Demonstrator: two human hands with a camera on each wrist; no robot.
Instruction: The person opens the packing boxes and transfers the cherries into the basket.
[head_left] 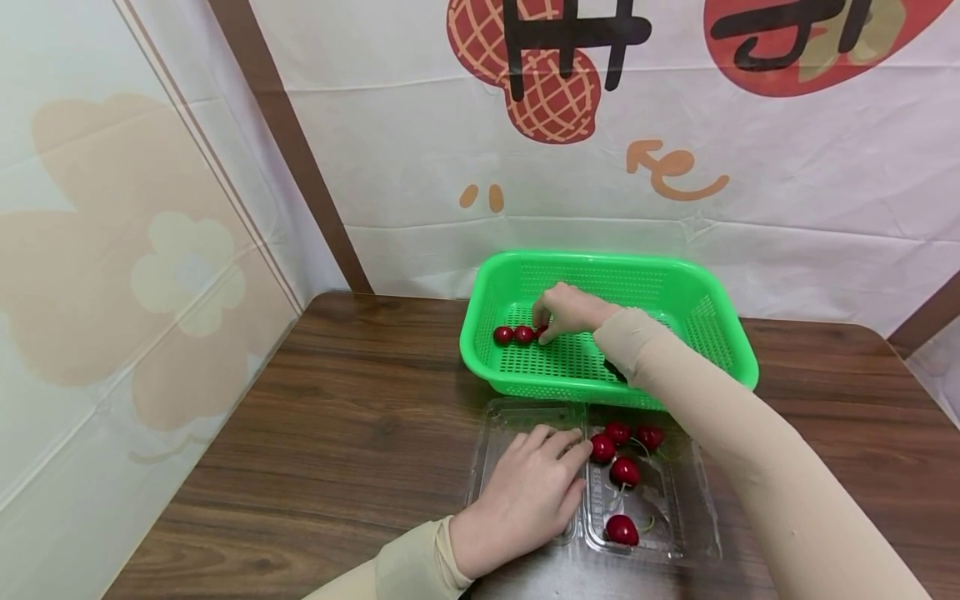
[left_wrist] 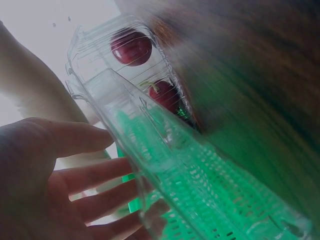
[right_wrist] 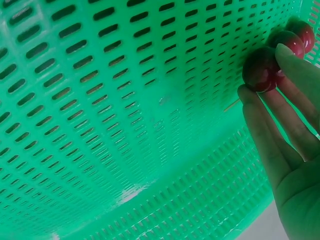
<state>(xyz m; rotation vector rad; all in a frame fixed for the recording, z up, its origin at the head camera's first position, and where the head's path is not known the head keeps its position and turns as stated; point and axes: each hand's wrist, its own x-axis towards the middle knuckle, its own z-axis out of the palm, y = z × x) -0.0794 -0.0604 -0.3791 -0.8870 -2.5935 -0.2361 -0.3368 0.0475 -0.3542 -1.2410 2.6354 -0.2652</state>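
Note:
Inside the green plastic basket, my right hand pinches a dark red cherry between thumb and fingers, low over the slotted floor. Two more cherries lie in a row beside it on the left. My left hand rests on the left half of an opened clear plastic clamshell box, its fingers loosely extended toward the middle fold. Several cherries, some with green stems, lie in the box's right half. The left wrist view shows the spread fingers at the clear plastic edge.
The basket stands at the back of a dark wooden table, directly behind the box. A printed cloth hangs behind the table, and another pale flowered one hangs along the left side.

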